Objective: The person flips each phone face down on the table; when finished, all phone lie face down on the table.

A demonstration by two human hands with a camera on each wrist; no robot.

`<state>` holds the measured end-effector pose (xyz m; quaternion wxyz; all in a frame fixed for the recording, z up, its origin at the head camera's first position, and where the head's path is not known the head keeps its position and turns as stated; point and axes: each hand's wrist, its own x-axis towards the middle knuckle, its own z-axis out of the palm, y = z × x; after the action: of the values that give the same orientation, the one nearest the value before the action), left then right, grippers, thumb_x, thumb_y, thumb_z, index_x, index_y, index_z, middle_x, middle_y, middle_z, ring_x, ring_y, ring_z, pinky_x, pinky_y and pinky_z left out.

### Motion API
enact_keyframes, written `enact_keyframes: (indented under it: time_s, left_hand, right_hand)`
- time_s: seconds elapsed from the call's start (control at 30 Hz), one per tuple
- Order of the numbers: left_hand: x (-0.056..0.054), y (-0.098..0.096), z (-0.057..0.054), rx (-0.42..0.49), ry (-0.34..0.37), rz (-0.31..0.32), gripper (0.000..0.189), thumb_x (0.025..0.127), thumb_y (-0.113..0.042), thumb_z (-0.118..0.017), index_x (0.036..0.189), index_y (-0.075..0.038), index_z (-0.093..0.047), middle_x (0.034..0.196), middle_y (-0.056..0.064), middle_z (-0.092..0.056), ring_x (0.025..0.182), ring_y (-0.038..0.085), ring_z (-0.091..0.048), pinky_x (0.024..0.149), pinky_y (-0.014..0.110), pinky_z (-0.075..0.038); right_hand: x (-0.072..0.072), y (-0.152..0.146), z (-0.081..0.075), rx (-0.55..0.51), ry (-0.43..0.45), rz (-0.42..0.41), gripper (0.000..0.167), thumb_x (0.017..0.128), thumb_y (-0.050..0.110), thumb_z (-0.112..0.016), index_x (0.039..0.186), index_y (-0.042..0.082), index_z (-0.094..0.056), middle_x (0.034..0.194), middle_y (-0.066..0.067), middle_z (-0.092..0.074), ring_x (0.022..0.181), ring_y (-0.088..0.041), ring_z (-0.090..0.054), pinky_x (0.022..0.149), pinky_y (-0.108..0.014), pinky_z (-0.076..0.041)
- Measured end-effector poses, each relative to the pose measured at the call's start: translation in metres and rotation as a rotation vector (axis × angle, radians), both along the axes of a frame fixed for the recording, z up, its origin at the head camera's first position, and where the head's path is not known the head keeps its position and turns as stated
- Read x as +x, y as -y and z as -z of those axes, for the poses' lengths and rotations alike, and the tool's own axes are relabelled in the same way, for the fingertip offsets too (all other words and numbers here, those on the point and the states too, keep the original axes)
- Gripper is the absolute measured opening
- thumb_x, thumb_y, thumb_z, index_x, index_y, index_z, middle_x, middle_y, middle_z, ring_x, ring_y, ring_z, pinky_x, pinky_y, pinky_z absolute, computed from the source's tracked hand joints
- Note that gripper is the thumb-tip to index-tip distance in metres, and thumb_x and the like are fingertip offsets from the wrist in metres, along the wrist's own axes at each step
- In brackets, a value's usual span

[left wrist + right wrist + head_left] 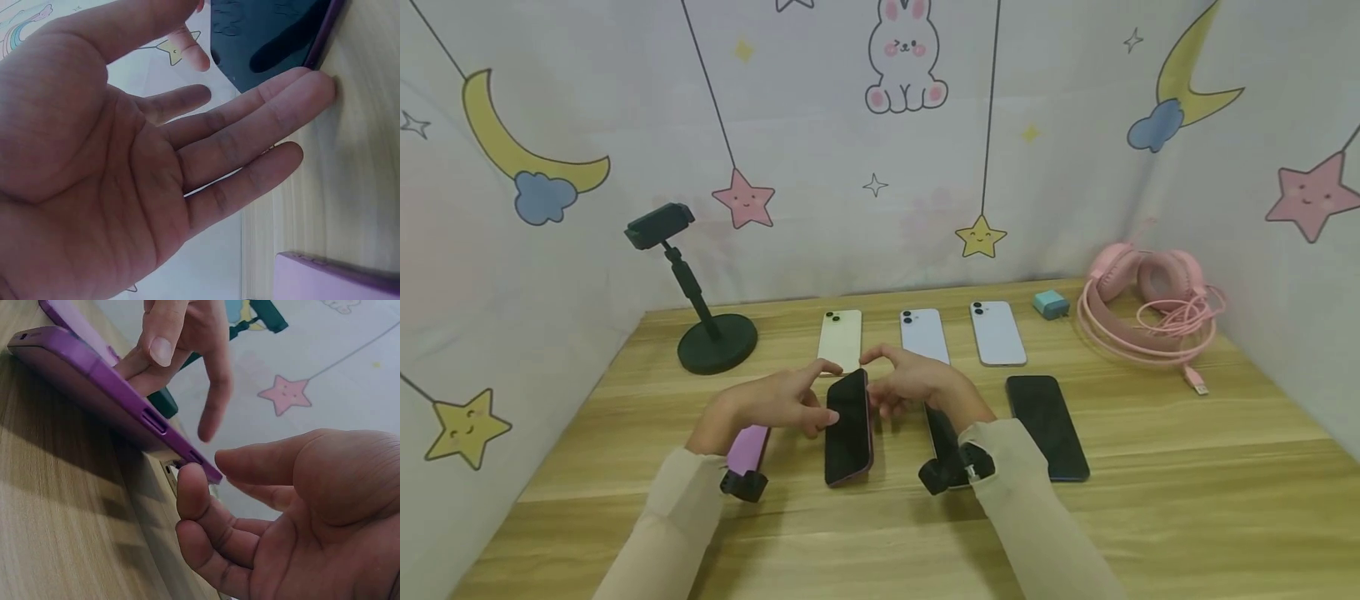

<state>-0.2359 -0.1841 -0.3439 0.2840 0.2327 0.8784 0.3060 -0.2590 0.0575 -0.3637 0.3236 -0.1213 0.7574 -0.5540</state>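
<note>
A phone [848, 429] with a dark screen and purple frame is tilted up between my hands, its right edge raised off the table. My left hand [786, 400] is at its left edge, thumb over the screen, index finger stretched forward. In the left wrist view its other fingers [275, 112] are nearly straight, tips by the phone's purple edge. My right hand [917, 379] holds the raised edge near the far end between thumb and bent fingers [194, 487]; its index finger reaches past the corner. Buttons show along the purple side [150, 419] in the right wrist view.
A purple phone [748, 447] lies by my left wrist. Dark-screened phones lie under my right wrist and to the right [1048, 429]. Behind are a pale yellow phone [841, 337], two white phones [997, 333], a black stand [715, 342], a blue charger [1051, 304] and pink headphones [1142, 279].
</note>
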Motion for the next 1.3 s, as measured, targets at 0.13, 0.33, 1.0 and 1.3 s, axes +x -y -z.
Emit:
enact_keyframes:
  time_s: [0.13,0.33,1.0,1.3]
  left_hand:
    - [0.000,-0.003,0.001,0.023,0.007,0.006,0.079,0.098,-0.035,-0.065,0.156,-0.011,-0.018,0.098,0.006,-0.073,0.092,0.019,-0.070,0.099,0.055,-0.045]
    - [0.001,-0.007,0.002,0.045,0.005,0.013,0.081,0.098,-0.036,-0.065,0.158,-0.013,-0.015,0.096,0.006,-0.073,0.093,0.019,-0.070,0.099,0.053,-0.044]
    - [-0.001,-0.012,0.006,0.113,0.039,0.026,0.088,0.098,-0.052,-0.059,0.159,-0.016,-0.006,0.104,0.008,-0.071,0.094,0.021,-0.071,0.105,0.055,-0.040]
    - [-0.001,-0.005,0.004,0.152,0.060,0.009,0.091,0.098,-0.042,-0.063,0.160,-0.020,-0.001,0.112,0.011,-0.069,0.110,0.023,-0.065,0.106,0.057,-0.038]
  right_hand:
    - [0.000,0.000,0.000,-0.020,-0.005,0.014,0.053,0.100,0.003,-0.056,0.148,0.014,-0.037,0.079,-0.010,-0.064,0.062,-0.018,-0.061,0.060,-0.029,-0.048]
    - [0.001,0.002,-0.002,-0.050,-0.023,0.017,0.055,0.100,0.002,-0.055,0.150,0.016,-0.037,0.078,-0.011,-0.064,0.060,-0.017,-0.060,0.062,-0.029,-0.051]
    - [0.000,0.008,-0.003,-0.135,-0.047,0.002,0.065,0.099,-0.007,-0.053,0.155,0.015,-0.030,0.076,-0.012,-0.067,0.066,-0.018,-0.066,0.075,-0.037,-0.057]
    - [0.001,0.007,-0.003,-0.154,-0.032,-0.002,0.069,0.097,-0.004,-0.057,0.155,0.018,-0.029,0.108,-0.023,-0.071,0.075,-0.020,-0.070,0.082,-0.039,-0.057]
